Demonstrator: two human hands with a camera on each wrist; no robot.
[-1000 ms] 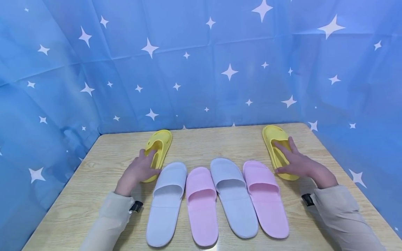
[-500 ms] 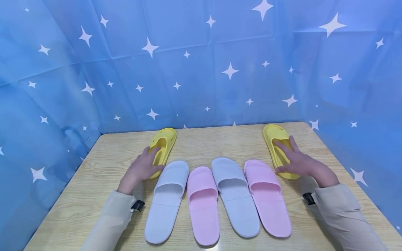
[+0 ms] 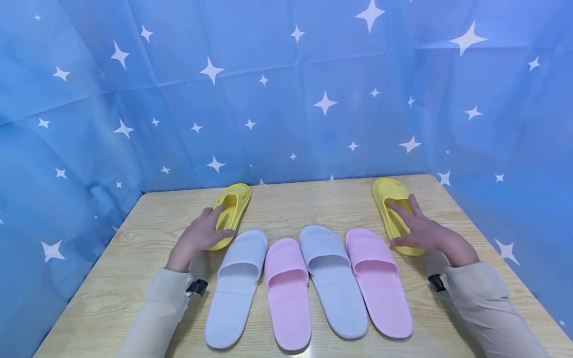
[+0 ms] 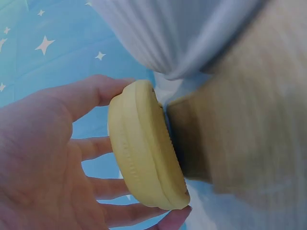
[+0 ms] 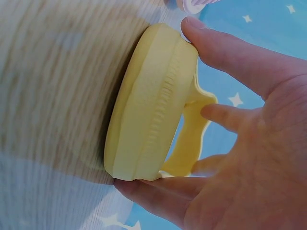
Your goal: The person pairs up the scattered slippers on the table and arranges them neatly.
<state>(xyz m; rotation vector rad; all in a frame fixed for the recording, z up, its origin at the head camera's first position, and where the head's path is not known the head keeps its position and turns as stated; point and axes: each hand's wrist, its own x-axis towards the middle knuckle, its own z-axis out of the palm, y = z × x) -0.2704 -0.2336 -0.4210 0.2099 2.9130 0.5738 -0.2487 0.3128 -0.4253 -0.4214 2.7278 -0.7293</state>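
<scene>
At the far left of the table, my left hand (image 3: 199,238) holds a yellow slipper (image 3: 241,195) by its heel. In the left wrist view the thumb and fingers lie along opposite sides of that heel (image 4: 144,148), and the table behind is blurred. My right hand (image 3: 425,234) grips the other yellow slipper (image 3: 387,190) at the far right. Its thumb and outer fingers pinch the heel (image 5: 148,110) from both sides in the right wrist view, with the sole close against the wood. Both slippers have their toes toward the back.
Between my arms lie a grey slipper (image 3: 230,313), a pink slipper (image 3: 291,313), another grey slipper (image 3: 342,303) and another pink slipper (image 3: 387,308), side by side. A blue star-patterned cloth (image 3: 277,109) hangs behind the wooden table (image 3: 112,278).
My left hand has shifted the left yellow slipper slightly to the right and away from me. The right hand and its slipper look nearly still.
</scene>
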